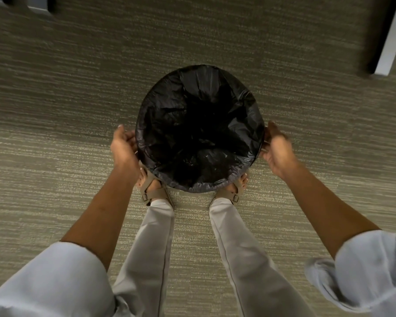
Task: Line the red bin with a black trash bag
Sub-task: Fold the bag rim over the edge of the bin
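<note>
The bin (260,146) stands on the carpet (55,110) just beyond the person's sandalled feet (150,187), its mouth wholly covered by the black bag (199,126), which sags inside and folds over the rim all round, so almost none of the bin itself shows. The left hand (124,146) touches the bag at the rim's left side, fingers curled, though whether that grip pinches the plastic cannot be told. The right hand (278,148) sits just beside the rim's right side with its grip released, fingers spread.

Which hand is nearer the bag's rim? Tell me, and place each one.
Left, narrowly. The left hand presses against the black trash bag at its left edge; the right hand sits at the right edge, fingertips just touching.
</note>
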`<state>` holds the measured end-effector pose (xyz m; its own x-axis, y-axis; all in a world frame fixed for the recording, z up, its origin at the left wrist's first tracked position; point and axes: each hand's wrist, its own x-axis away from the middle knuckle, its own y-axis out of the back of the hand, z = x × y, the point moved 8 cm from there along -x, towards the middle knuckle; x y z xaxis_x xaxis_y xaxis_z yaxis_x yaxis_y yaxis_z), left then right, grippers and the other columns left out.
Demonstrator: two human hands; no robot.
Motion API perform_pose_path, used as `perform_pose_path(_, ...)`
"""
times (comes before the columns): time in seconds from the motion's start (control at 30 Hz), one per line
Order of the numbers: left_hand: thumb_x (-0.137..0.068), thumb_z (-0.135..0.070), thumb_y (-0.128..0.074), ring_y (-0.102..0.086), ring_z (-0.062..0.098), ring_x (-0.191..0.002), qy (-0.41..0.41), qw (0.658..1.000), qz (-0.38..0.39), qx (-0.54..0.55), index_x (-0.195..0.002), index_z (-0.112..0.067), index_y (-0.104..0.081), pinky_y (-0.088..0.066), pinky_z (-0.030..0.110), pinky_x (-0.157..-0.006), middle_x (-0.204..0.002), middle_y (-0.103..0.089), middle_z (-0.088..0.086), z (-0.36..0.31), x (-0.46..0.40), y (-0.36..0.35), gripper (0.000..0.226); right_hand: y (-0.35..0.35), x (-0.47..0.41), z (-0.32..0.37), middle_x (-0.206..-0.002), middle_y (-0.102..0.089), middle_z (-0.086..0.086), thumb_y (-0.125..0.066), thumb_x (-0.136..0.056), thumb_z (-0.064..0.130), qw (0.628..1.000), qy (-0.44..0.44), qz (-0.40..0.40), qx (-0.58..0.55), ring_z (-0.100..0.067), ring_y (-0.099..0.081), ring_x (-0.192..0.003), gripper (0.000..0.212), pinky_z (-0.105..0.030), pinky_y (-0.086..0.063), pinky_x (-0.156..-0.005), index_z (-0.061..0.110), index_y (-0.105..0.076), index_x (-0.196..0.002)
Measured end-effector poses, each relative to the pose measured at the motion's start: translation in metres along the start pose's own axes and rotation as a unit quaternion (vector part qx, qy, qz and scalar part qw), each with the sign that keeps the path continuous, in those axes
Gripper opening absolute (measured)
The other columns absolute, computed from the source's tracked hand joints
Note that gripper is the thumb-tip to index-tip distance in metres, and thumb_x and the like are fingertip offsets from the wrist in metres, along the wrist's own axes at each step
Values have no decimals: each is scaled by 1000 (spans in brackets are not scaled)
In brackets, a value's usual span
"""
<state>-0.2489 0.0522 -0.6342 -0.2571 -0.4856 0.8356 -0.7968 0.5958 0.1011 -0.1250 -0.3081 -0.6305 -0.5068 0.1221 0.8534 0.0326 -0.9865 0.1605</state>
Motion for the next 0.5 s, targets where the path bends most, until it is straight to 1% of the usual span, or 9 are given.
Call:
perform_pose_path(0.07, -101, -40, -31, -68, 12, -68, 22, 1000, 5, 0, -79, -14, -64, -52, 28, -65, -66, -73, -2, 0, -4, 2, 48, -2, 0, 0, -136, -63, -15, -41, -105, 44, 1000, -4, 8, -1, -29, -63, -122, 53, -49, -52, -104, 3, -55, -136)
perform_pose_path(0.13, -101, -41, -29, -70, 21, -89, 51, 998, 19, 1, -98, -6, -63, -55, 31, -71, -94, -75, 9, 0, -2, 3, 49, -5, 1, 0, -135, -64, -16, -40, -106, 43, 1000, -7, 22, -5, -29, -63, -122, 52, -48, -51, -104, 3, -55, -136)
perform_pose_path(0.2, -101, -40, -28, -73, 21, -89, 58, 998, 27, 5, -98, -8, -62, -57, 32, -69, -95, -77, 10, 0, -1, 3, 47, -8, 2, 0, -132, -66, -15, -39, -107, 40, 999, -7, 35, -9, -28, -65, -120, 49, -46, -52, -103, 4, -57, -135)
perform_pose_path(0.27, -100, -36, -29, -73, 17, -74, 44, 999, 15, 18, -89, -16, -63, -55, 30, -65, -74, -78, 3, -3, 2, 2, 41, -9, 2, -1, -128, -69, -14, -40, -107, 35, 999, -6, 43, -13, -27, -67, -117, 44, -44, -53, -102, 4, -60, -132)
perform_pose_path(0.33, -100, -31, -31, -62, 12, -68, 27, 999, -8, 30, -79, -30, -66, -49, 30, -69, -67, -74, -5, -6, 5, 2, 42, -9, 3, -3, -124, -70, -13, -43, -106, 31, 999, -4, 52, -14, -26, -68, -115, 39, -42, -54, -101, 4, -61, -128)
perform_pose_path(0.37, -100, -31, -31, -57, 12, -72, 25, 999, -17, 27, -81, -31, -70, -47, 31, -73, -74, -74, -6, -7, 7, 1, 43, -9, 3, -3, -121, -71, -12, -43, -106, 28, 998, -2, 57, -16, -26, -68, -114, 35, -40, -54, -100, 5, -62, -125)
perform_pose_path(0.43, -101, -35, -30, -60, 11, -87, 35, 999, -23, 16, -114, -27, -65, -47, 34, -87, -98, -71, -4, -7, 12, 0, 38, -7, 5, -2, -110, -73, -9, -45, -103, 22, 997, 1, 69, -24, -25, -69, -108, 26, -38, -56, -93, 9, -65, -114)
perform_pose_path(0.47, -102, -39, -28, -61, 11, -99, 42, 999, -23, 8, -121, -25, -61, -46, 37, -97, -105, -70, -3, -6, 13, 0, 40, -6, 5, -2, -106, -72, -8, -47, -101, 18, 997, 3, 73, -22, -26, -68, -106, 22, -37, -57, -90, 10, -65, -109)
perform_pose_path(0.5, -102, -43, -27, -57, 14, -113, 48, 999, -22, -4, -119, -24, -62, -40, 39, -104, -112, -69, 0, -6, 14, 0, 43, -3, 5, -3, -106, -71, -9, -48, -99, 14, 997, 4, 75, -10, -28, -67, -107, 18, -38, -58, -89, 10, -65, -105)
